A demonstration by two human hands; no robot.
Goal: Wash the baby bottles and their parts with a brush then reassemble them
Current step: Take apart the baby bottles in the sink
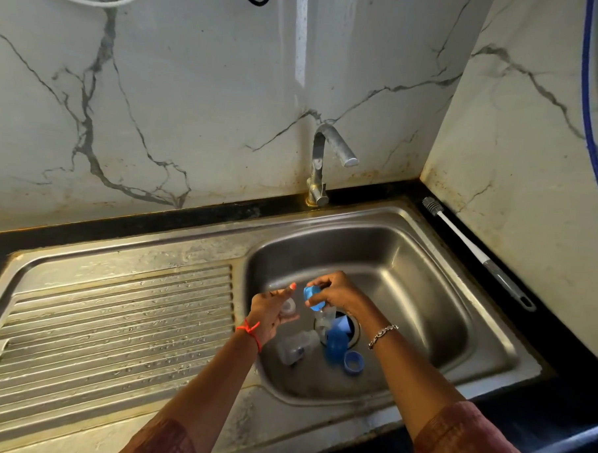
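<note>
Over the steel sink basin (424, 300), my left hand (273, 311) holds a small clear teat (289, 306) in its palm and fingers. Close beside it, my right hand (336, 291) grips a blue bottle ring (313, 297). On the basin floor below lie a clear baby bottle (294, 349) on its side, a blue cap (337, 341) and a second blue ring (353, 362). Another clear part shows under my right hand near the drain. The bottle brush (468, 244), white-handled with a grey head, lies on the dark counter right of the sink.
A chrome tap (323, 159) stands behind the basin with no water running. The ribbed steel draining board (115, 321) stretches to the left. Marble walls close in behind and on the right, with a blue hose (590, 119) hanging there.
</note>
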